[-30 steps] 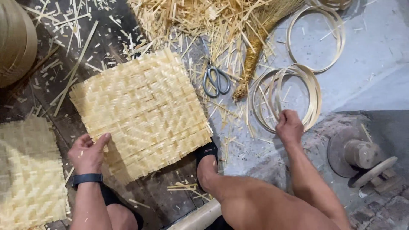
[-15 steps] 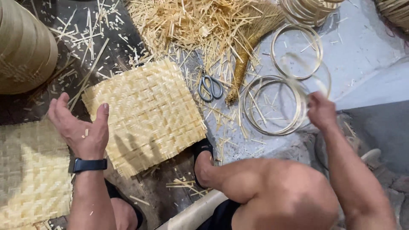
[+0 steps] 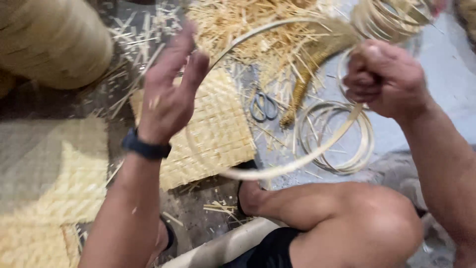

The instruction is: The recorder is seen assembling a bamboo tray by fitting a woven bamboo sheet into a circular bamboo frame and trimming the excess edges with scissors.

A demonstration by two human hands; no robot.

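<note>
My right hand (image 3: pixel 384 79) is closed on a thin pale bamboo hoop (image 3: pixel 277 171), which hangs blurred in the air above the floor. My left hand (image 3: pixel 168 94), with a dark watch on the wrist, is raised with fingers apart next to the hoop's upper arc; whether it touches the hoop I cannot tell. Below both hands lies a square woven bamboo mat (image 3: pixel 218 131). My bent right knee and foot rest at the mat's near edge.
Several more bamboo hoops (image 3: pixel 347 144) lie on the floor to the right, others at top right (image 3: pixel 386 20). Scissors (image 3: pixel 263 106) lie beside the mat. Loose bamboo slivers (image 3: pixel 238 25) pile at the back. Another woven mat (image 3: pixel 54 193) lies left, a round basket (image 3: pixel 49 44) top left.
My right hand lifted one hoop from the pile on the floor and brought it up and left. My left hand left the mat's corner and rose toward the hoop.
</note>
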